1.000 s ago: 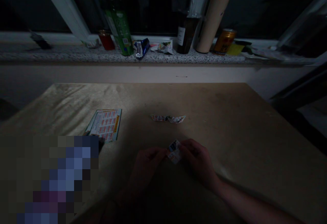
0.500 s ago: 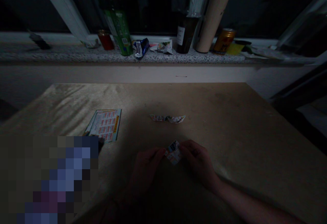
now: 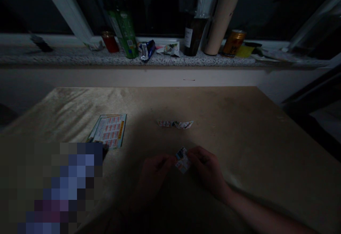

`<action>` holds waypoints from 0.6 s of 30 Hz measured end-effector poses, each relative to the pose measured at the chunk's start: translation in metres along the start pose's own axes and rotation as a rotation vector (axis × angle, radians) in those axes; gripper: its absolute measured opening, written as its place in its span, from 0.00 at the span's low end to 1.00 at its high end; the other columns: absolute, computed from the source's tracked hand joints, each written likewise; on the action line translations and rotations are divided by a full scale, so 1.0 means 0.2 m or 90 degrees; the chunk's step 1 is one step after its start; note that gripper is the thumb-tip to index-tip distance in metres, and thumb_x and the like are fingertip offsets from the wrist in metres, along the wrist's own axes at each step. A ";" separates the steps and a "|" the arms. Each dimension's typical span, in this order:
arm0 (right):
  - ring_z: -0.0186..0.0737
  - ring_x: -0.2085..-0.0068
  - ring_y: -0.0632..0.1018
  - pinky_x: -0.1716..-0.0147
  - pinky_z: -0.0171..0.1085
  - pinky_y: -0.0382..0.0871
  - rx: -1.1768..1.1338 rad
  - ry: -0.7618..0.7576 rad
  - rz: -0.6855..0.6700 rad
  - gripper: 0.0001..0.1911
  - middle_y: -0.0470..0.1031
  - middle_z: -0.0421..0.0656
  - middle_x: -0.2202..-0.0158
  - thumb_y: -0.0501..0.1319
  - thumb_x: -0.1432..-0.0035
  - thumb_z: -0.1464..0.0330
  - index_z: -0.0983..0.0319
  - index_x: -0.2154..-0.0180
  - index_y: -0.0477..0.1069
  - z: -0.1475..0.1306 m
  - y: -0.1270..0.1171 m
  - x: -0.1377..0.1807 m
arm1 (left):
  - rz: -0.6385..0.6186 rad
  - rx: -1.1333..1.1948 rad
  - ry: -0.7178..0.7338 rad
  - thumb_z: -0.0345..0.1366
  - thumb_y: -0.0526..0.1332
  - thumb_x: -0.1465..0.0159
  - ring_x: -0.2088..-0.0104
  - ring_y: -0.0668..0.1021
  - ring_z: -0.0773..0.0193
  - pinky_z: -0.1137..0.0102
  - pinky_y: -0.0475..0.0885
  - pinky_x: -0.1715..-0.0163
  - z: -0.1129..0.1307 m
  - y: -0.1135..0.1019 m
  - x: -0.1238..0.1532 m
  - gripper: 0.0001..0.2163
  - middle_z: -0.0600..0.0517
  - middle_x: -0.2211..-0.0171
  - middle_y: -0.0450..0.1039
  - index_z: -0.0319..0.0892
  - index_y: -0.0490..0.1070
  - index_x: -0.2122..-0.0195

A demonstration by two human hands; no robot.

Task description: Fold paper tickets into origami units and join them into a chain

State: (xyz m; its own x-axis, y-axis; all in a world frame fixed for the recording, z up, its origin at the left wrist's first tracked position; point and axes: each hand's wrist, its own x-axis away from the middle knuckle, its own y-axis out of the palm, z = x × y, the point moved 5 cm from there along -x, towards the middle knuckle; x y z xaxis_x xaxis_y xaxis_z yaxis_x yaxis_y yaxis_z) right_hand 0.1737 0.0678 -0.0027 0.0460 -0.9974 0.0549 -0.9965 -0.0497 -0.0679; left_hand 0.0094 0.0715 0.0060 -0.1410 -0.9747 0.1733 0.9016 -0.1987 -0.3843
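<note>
Head view: hands (image 3: 181,171) around seemingly creased paper (image 3: 182,160).

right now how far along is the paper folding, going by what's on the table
One finished-looking folded paper piece lies mid-table, beyond the hands. In hand: the left hand and right hand pinch a small printed paper between them, partly folded; its exact shape is too dim to tell. A flat printed sheet lies unfolded to the left, so that one looks untouched.

A small folded piece of printed paper (image 3: 182,160), white with blue and red marks, is held tilted just above the desk (image 3: 239,127).
</note>
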 end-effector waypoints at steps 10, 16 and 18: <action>0.34 0.73 0.71 0.75 0.32 0.64 0.040 -0.030 -0.046 0.10 0.71 0.40 0.75 0.57 0.42 0.63 0.62 0.71 0.71 -0.03 0.03 0.02 | -0.064 -0.082 0.075 0.40 0.52 0.36 0.66 0.74 0.62 0.72 0.67 0.65 0.03 0.05 0.04 0.10 0.53 0.67 0.74 0.43 0.71 0.65; 0.35 0.73 0.72 0.74 0.32 0.66 0.042 -0.018 -0.051 0.11 0.72 0.41 0.75 0.57 0.43 0.61 0.62 0.70 0.71 -0.02 0.04 0.03 | -0.043 -0.089 0.071 0.39 0.52 0.37 0.64 0.74 0.59 0.69 0.67 0.61 0.01 0.04 0.04 0.10 0.51 0.66 0.73 0.43 0.70 0.67; 0.35 0.72 0.72 0.73 0.32 0.66 0.034 -0.006 -0.062 0.11 0.72 0.40 0.74 0.58 0.44 0.61 0.62 0.68 0.71 -0.01 0.04 0.02 | -0.030 -0.083 0.075 0.38 0.52 0.37 0.63 0.74 0.59 0.69 0.67 0.60 0.01 0.03 0.03 0.09 0.51 0.64 0.73 0.43 0.70 0.66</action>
State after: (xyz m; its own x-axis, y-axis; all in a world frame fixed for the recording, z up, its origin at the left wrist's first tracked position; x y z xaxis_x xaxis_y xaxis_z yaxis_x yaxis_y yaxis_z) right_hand 0.1652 0.0636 -0.0001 0.1435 -0.9881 0.0552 -0.9821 -0.1490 -0.1149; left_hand 0.0147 0.0636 0.0056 -0.2363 -0.9676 0.0889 0.8332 -0.2488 -0.4938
